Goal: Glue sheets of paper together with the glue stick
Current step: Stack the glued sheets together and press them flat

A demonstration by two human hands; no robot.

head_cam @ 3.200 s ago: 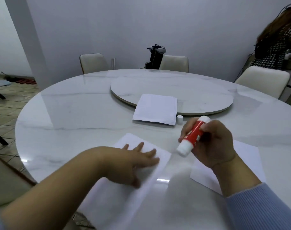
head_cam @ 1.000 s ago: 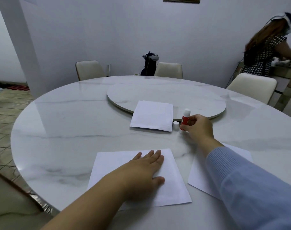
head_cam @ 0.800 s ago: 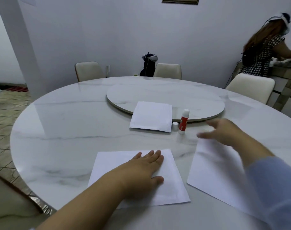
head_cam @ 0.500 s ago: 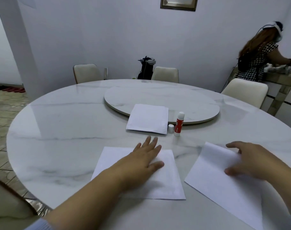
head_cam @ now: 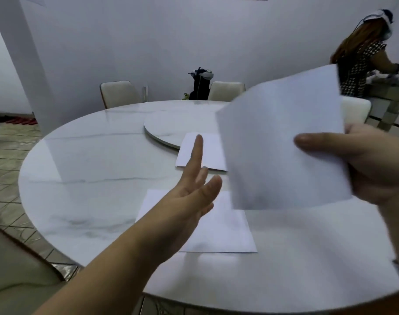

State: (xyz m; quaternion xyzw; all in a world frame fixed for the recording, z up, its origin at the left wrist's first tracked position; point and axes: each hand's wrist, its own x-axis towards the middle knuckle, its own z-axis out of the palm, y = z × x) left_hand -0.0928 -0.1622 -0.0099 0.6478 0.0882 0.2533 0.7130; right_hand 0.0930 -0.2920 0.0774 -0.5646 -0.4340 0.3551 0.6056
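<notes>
My right hand [head_cam: 371, 164] pinches a white sheet of paper [head_cam: 282, 142] by its right edge and holds it up in the air, tilted, above the table. A second white sheet [head_cam: 225, 228] lies flat on the marble table near me. My left hand [head_cam: 189, 201] hovers over that sheet's left part, fingers spread, holding nothing. A third sheet or small stack of paper [head_cam: 194, 153] rests further away at the turntable's edge. The raised sheet hides the glue stick and its cap.
The round marble table [head_cam: 91, 178] carries a raised turntable [head_cam: 175, 123] at its centre. Cream chairs [head_cam: 119, 93] stand along the far side, with a dark bag [head_cam: 199, 85] between two of them. Another person [head_cam: 362, 57] stands at a counter on the far right.
My right hand set the glue stick upright by its cap, moved to the right-hand sheet, and has lifted it off the table. My left hand has risen off the near sheet.
</notes>
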